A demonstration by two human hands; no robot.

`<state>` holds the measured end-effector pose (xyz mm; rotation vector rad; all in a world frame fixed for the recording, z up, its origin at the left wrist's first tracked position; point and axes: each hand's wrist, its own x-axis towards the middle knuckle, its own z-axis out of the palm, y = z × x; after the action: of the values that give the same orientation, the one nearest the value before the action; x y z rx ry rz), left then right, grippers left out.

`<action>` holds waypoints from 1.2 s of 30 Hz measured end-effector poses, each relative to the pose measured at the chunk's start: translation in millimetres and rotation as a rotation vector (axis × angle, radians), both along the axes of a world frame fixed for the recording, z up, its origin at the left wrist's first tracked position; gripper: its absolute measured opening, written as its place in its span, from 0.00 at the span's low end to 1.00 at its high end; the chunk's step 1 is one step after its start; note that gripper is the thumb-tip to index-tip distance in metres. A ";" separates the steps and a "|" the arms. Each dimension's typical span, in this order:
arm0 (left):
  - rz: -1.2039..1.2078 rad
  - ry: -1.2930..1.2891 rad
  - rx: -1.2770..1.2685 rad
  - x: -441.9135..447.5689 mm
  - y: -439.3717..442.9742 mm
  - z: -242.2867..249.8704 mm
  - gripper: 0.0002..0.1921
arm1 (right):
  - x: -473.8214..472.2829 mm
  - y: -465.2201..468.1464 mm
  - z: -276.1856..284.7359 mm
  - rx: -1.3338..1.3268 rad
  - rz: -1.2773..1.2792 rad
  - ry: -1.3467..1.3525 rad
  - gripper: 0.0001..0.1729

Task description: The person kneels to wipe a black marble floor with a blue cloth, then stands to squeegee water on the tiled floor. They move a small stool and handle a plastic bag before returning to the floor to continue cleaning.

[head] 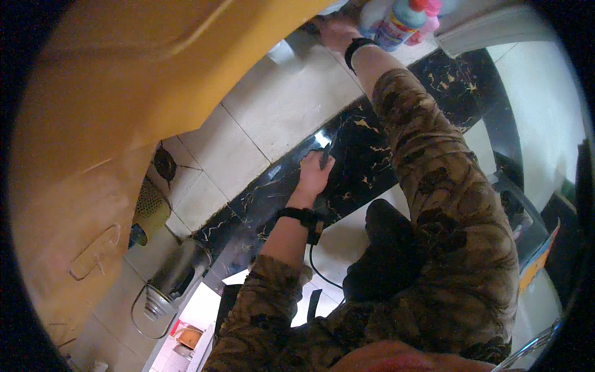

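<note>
My left hand (316, 172) is low over the black marble-patterned floor strip (362, 153), its fingers curled round a dark, slim object (325, 156) that I cannot name. My right hand (337, 31) reaches to the top of the view, beside a bottle with a red cap (402, 23) and a pink bottle (430, 21). Its fingers are in shadow, partly cut off by the picture's edge, and whether they hold anything cannot be told. A small whitish object (281, 52) lies on the pale tiles (260, 111) below it. Both wrists wear dark bands.
A large yellow-brown panel (116, 93) covers the upper left. Beneath its edge are a perforated yellowish object (151, 200) and a metal container with a wire handle (179, 269). A grey plastic bin or basket (520, 218) stands at right. A black cable (320, 272) hangs by the left wrist.
</note>
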<state>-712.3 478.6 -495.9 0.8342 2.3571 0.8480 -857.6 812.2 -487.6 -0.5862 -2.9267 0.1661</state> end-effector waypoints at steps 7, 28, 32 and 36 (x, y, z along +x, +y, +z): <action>-0.024 -0.035 -0.007 8.0 -11.8 21.2 0.13 | 125.7 -63.8 35.2 -0.102 0.188 0.079 0.17; 0.324 -0.758 0.107 92.5 -189.9 126.7 0.16 | 133.8 -364.4 31.1 -0.345 0.860 0.033 0.26; 0.502 -0.694 0.056 103.6 -226.7 194.2 0.15 | 151.0 -362.5 43.7 -0.155 0.814 -0.159 0.17; 0.636 -0.573 -0.152 98.1 -254.8 279.0 0.14 | 196.5 -242.8 31.5 -0.007 0.441 -0.026 0.18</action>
<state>-614.2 223.9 -216.9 -0.2374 2.1153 0.9646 -661.1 569.4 -456.1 0.0658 -3.0354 0.2182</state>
